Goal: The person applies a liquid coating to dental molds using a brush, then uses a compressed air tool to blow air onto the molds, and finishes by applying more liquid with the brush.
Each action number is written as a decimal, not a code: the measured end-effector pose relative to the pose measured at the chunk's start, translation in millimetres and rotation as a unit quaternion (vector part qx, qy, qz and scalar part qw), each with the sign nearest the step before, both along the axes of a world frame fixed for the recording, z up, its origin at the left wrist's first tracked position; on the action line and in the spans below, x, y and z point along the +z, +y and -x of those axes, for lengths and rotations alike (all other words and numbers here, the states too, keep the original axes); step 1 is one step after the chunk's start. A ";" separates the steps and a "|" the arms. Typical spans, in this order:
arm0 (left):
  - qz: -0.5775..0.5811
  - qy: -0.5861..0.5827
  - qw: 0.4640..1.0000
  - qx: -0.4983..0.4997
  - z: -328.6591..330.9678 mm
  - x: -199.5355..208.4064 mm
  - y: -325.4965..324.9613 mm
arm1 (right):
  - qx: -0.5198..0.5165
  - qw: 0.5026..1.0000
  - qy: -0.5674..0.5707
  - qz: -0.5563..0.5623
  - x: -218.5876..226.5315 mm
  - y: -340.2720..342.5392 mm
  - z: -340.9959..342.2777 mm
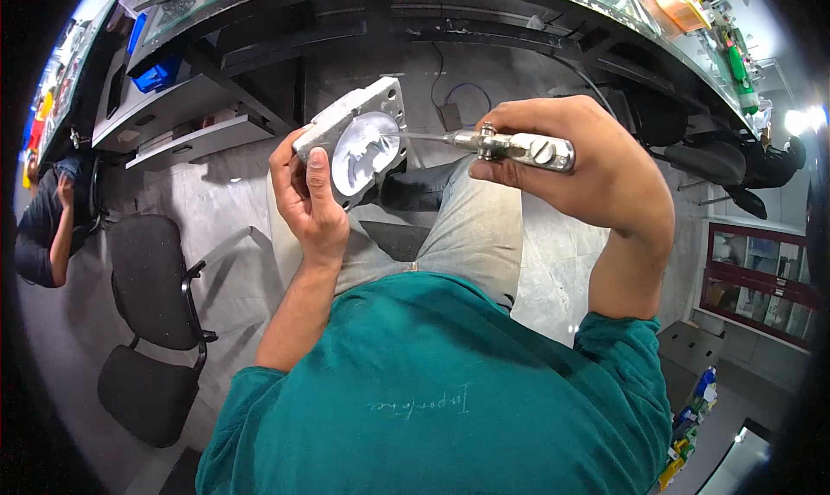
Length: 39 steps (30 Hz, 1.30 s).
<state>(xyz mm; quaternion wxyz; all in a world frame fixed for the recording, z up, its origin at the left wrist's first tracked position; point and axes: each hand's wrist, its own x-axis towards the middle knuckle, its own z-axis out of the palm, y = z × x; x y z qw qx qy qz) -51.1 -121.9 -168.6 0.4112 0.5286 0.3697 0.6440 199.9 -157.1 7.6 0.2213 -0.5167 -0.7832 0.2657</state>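
Note:
My left hand grips a silvery metal block by its left side, thumb on the near face and fingers round behind. The block has holes along its edge and a round, shiny hollow in its face, and it is held tilted above my lap. Closed in my right hand is a metal hand tool with a thin rod, a small clamp and a slotted screw. Its rod points left, and the tip meets the right side of the hollow; whether it touches the surface I cannot tell.
A dark-framed workbench with a glass top curves across the far side. An open drawer juts out at left, and a black chair stands nearer. One person sits far left, another far right. A cable hangs below the bench.

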 end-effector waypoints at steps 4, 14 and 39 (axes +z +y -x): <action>0.100 -0.133 0.986 -0.015 -1.6 4.0 4.8 | -0.003 1.000 0.001 0.017 1.7 -2.4 -3.6; 0.235 -0.265 0.931 -0.086 1.6 2.1 9.0 | 0.001 0.998 0.012 0.056 5.8 -9.4 -6.8; 0.247 -0.245 0.935 -0.070 -5.7 2.6 5.9 | 0.032 0.992 0.010 0.123 -2.7 -3.6 7.2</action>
